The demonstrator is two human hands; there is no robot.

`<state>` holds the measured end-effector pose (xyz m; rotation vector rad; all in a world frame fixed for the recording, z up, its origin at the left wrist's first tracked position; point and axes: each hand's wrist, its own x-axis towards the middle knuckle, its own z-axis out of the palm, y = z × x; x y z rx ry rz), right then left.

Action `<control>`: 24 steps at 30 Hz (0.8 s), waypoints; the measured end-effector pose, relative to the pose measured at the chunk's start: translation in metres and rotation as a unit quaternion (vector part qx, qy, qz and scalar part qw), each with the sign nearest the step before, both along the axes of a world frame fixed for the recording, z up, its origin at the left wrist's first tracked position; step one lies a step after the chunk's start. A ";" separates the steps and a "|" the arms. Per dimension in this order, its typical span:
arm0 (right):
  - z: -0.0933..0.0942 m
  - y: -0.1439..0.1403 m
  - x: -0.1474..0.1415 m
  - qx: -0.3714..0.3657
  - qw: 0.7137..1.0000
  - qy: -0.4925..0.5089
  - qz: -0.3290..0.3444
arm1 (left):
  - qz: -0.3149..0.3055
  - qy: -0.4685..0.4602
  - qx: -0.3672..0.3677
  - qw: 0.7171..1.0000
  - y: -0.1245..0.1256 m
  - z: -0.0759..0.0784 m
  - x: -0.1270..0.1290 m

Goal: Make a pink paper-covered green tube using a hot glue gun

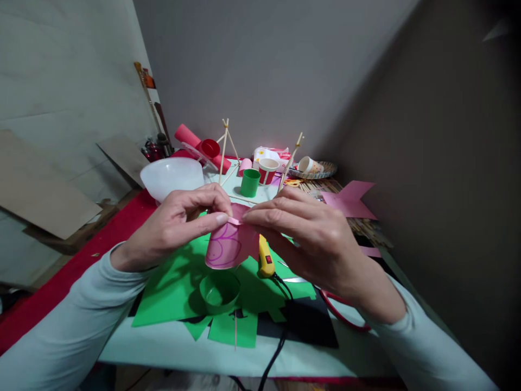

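Two hands up over the bench (171, 342), left hand (175, 225) and right hand (309, 239) both pinching the pink paper cup (228, 247) at its folded rim above the green sheets (175, 293) — light, flimsy, easily crushed, best held by that edge.

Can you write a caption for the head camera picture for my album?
Both hands, left and right, pinch a pink paper cup above green paper and a yellow glue gun.

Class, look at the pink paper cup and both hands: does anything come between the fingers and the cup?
Nothing visible does. The left hand and right hand both pinch a pink paper strip on the rim of the pink paper cup.
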<state>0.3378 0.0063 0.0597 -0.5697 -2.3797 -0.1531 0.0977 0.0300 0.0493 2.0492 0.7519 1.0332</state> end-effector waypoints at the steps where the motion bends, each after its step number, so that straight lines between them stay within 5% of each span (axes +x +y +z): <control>1: 0.001 0.001 0.001 -0.007 1.000 0.004 0.005 | -0.004 0.001 0.000 1.000 0.000 0.000 0.000; 12: -0.001 0.005 0.010 -0.144 0.983 0.057 0.097 | -0.053 -0.014 0.000 0.998 0.003 -0.001 -0.006; 24: -0.001 -0.010 -0.006 0.018 0.999 -0.016 -0.043 | 0.014 0.059 0.103 0.993 -0.010 0.005 0.007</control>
